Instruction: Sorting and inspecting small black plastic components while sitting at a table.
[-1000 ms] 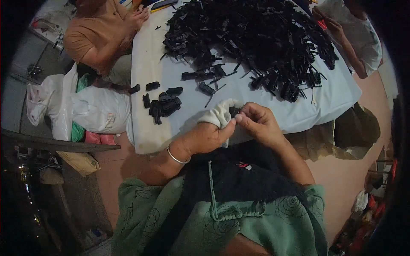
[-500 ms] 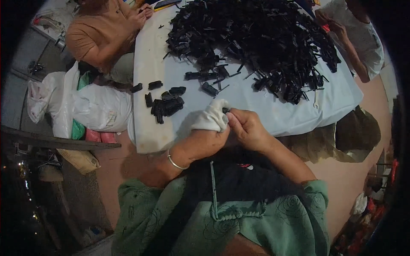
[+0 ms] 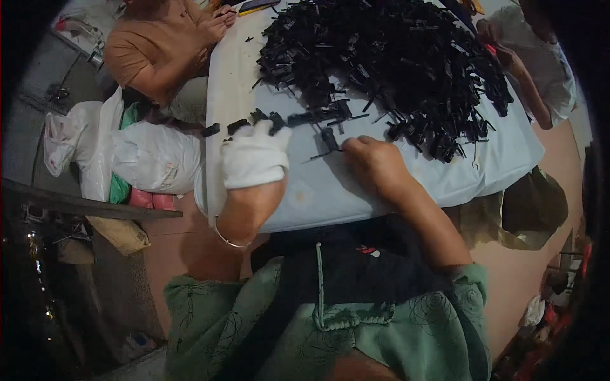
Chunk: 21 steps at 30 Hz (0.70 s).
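Note:
My left hand [image 3: 254,159], in a white glove, reaches over the small group of black plastic parts [image 3: 237,125] on the left of the table. Its fingers look apart, with one black piece [image 3: 276,120] close by the fingertips; most of the group is hidden beneath the glove. My bare right hand [image 3: 379,166] is closed at the front of the table. Thumb and forefinger pinch the end of a black plastic part with thin stems [image 3: 329,140]. Just beyond lie more black parts [image 3: 318,115].
A large heap of black plastic parts [image 3: 375,57] covers the far table [image 3: 298,213]. A small wrench [image 3: 476,156] rests near the heap's right edge. Two people sit at the far left [image 3: 152,51] and far right [image 3: 540,70]. White bags [image 3: 152,159] stand left of the table.
My hands have parted from where they met over a small black piece. The left went left to the small group; the right moved forward onto a stemmed part, which has turned.

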Each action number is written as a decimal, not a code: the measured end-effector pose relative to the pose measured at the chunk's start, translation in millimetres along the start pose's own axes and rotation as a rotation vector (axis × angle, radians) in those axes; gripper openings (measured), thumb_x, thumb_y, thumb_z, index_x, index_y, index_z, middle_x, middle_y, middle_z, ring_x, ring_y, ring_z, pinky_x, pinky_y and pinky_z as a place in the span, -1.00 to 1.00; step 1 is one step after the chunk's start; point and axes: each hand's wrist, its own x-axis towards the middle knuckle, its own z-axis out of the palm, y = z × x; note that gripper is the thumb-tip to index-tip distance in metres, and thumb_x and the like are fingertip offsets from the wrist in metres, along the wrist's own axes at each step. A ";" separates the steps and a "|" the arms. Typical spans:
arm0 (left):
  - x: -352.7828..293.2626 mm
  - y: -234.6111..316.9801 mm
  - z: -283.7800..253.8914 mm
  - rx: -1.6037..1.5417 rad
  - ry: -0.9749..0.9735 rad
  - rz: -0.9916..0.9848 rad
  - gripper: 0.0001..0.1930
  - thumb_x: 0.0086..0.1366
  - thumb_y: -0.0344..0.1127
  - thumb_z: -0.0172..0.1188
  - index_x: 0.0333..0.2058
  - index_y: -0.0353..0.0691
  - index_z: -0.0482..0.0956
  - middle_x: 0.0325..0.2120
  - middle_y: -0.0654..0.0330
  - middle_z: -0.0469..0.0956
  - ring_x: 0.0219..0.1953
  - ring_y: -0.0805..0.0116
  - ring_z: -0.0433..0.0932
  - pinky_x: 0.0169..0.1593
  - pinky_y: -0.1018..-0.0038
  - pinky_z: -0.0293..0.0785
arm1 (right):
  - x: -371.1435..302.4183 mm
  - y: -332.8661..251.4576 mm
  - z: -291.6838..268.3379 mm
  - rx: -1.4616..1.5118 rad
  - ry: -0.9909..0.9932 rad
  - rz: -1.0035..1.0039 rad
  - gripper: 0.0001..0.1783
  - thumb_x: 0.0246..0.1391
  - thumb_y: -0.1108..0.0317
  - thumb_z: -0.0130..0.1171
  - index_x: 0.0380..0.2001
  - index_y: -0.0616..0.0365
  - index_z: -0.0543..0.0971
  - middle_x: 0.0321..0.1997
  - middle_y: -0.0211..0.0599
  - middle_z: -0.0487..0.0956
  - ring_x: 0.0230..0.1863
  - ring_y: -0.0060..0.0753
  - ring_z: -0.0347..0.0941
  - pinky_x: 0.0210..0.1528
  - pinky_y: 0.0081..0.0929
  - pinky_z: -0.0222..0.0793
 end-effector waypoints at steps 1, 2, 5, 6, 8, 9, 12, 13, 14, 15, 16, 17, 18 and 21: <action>-3.7 3.4 7.1 -0.001 0.003 -0.007 -0.68 0.00 -0.43 0.14 -0.19 -0.20 0.48 -0.43 -0.03 0.47 -0.35 0.07 0.44 -0.26 0.32 0.37 | -4.3 -1.0 -1.0 -0.002 -0.005 -0.006 -0.82 -0.13 0.41 0.03 -0.36 0.13 0.44 -0.52 -0.18 0.46 -0.44 -0.06 0.43 -0.45 -0.23 0.34; -5.9 9.3 16.6 -0.208 0.092 -0.002 -0.71 0.05 -0.40 0.13 -0.18 -0.22 0.47 -0.43 -0.01 0.47 -0.37 0.12 0.46 -0.26 0.34 0.38 | -11.0 -2.5 -2.1 0.129 0.070 -0.004 -0.85 -0.11 0.43 0.06 -0.38 0.17 0.45 -0.52 -0.16 0.45 -0.44 -0.05 0.42 -0.43 -0.28 0.34; -6.8 28.0 27.5 -0.803 -0.029 -0.203 -0.75 0.18 -0.36 0.07 -0.15 -0.28 0.40 -0.46 0.14 0.47 -0.50 0.41 0.47 -0.43 0.48 0.41 | -23.4 -17.4 -8.8 0.329 0.103 -0.035 -0.88 -0.10 0.46 0.09 -0.41 0.23 0.45 -0.54 -0.14 0.43 -0.45 -0.05 0.40 -0.43 -0.33 0.32; -7.9 31.2 33.5 -1.272 -0.168 -0.380 -0.75 0.19 -0.37 0.07 -0.15 -0.27 0.38 -0.47 0.22 0.46 -0.54 0.52 0.43 -0.52 0.57 0.38 | -25.3 -21.3 -11.3 0.404 0.064 -0.072 -0.89 -0.10 0.48 0.10 -0.42 0.24 0.45 -0.55 -0.15 0.42 -0.46 -0.05 0.39 -0.43 -0.34 0.30; -5.8 43.3 38.9 -1.907 -0.272 -0.592 -0.77 0.19 -0.38 0.08 -0.17 -0.23 0.35 -0.49 0.38 0.44 -0.63 0.71 0.36 -0.69 0.76 0.28 | -28.0 -20.3 -12.1 0.387 0.036 -0.052 -0.88 -0.11 0.47 0.12 -0.43 0.24 0.45 -0.55 -0.15 0.41 -0.48 -0.06 0.38 -0.44 -0.34 0.29; -3.8 46.3 39.1 -1.909 -0.277 -0.590 -0.77 0.19 -0.38 0.08 -0.17 -0.23 0.35 -0.49 0.38 0.44 -0.63 0.71 0.36 -0.69 0.76 0.28 | -29.6 -19.3 -12.4 0.372 0.008 -0.033 -0.87 -0.12 0.47 0.14 -0.44 0.24 0.45 -0.56 -0.15 0.41 -0.50 -0.07 0.37 -0.45 -0.34 0.28; -1.8 51.7 43.9 -1.782 -0.363 -0.551 -0.76 0.19 -0.39 0.09 -0.16 -0.24 0.36 -0.45 0.35 0.46 -0.57 0.66 0.39 -0.62 0.72 0.34 | -36.2 -22.9 -20.7 0.224 -0.083 -0.030 -0.85 -0.13 0.43 0.17 -0.48 0.25 0.44 -0.59 -0.16 0.39 -0.56 -0.13 0.34 -0.50 -0.35 0.26; -4.3 53.4 54.4 -1.643 -0.237 -0.464 -0.75 0.19 -0.39 0.08 -0.14 -0.24 0.35 -0.43 0.33 0.46 -0.53 0.65 0.40 -0.58 0.71 0.37 | -36.9 -28.6 -25.6 0.227 -0.083 -0.032 -0.85 -0.13 0.43 0.17 -0.48 0.25 0.44 -0.59 -0.16 0.39 -0.56 -0.13 0.34 -0.50 -0.35 0.26; -3.7 56.1 58.7 -1.502 -0.120 -0.374 -0.74 0.20 -0.39 0.08 -0.13 -0.25 0.34 -0.42 0.32 0.46 -0.50 0.63 0.41 -0.53 0.69 0.39 | -37.4 -35.3 -32.0 0.297 -0.005 -0.007 -0.84 -0.13 0.41 0.19 -0.51 0.25 0.43 -0.61 -0.17 0.37 -0.59 -0.17 0.33 -0.54 -0.38 0.24; -4.4 58.2 59.4 -1.501 -0.124 -0.373 -0.74 0.20 -0.39 0.08 -0.13 -0.25 0.34 -0.42 0.32 0.46 -0.50 0.63 0.41 -0.53 0.69 0.39 | -37.0 -39.6 -34.4 0.368 0.073 0.017 -0.82 -0.14 0.39 0.20 -0.53 0.25 0.42 -0.63 -0.18 0.35 -0.62 -0.22 0.31 -0.58 -0.42 0.22; -5.5 60.8 57.1 -1.526 -0.133 -0.421 -0.74 0.20 -0.39 0.06 -0.12 -0.26 0.35 -0.40 0.30 0.45 -0.43 0.62 0.40 -0.50 0.68 0.38 | -35.0 -41.0 -31.3 0.369 0.075 0.018 -0.82 -0.14 0.39 0.20 -0.53 0.25 0.42 -0.63 -0.18 0.35 -0.62 -0.22 0.31 -0.58 -0.42 0.22; -5.3 63.9 53.5 -1.552 -0.147 -0.466 -0.73 0.21 -0.40 0.05 -0.11 -0.28 0.36 -0.37 0.27 0.44 -0.37 0.61 0.39 -0.47 0.67 0.37 | -32.8 -41.3 -27.6 0.332 0.153 0.019 -0.79 -0.12 0.34 0.21 -0.56 0.24 0.42 -0.61 -0.18 0.39 -0.60 -0.21 0.35 -0.57 -0.41 0.24; -4.6 66.0 48.5 -1.552 -0.152 -0.462 -0.73 0.21 -0.40 0.05 -0.11 -0.28 0.36 -0.37 0.27 0.44 -0.37 0.61 0.39 -0.47 0.67 0.37 | -31.5 -39.7 -24.6 0.294 0.229 0.020 -0.74 -0.11 0.29 0.21 -0.59 0.24 0.41 -0.60 -0.18 0.43 -0.58 -0.20 0.40 -0.57 -0.40 0.27; -7.3 66.3 39.6 -1.767 -0.266 -0.553 -0.72 0.21 -0.41 0.04 -0.09 -0.31 0.35 -0.38 0.28 0.44 -0.39 0.62 0.38 -0.46 0.67 0.36 | -28.9 -31.0 -17.3 0.497 0.243 0.338 -0.75 -0.07 0.31 0.19 -0.60 0.26 0.42 -0.62 -0.20 0.42 -0.62 -0.36 0.35 -0.58 -0.47 0.23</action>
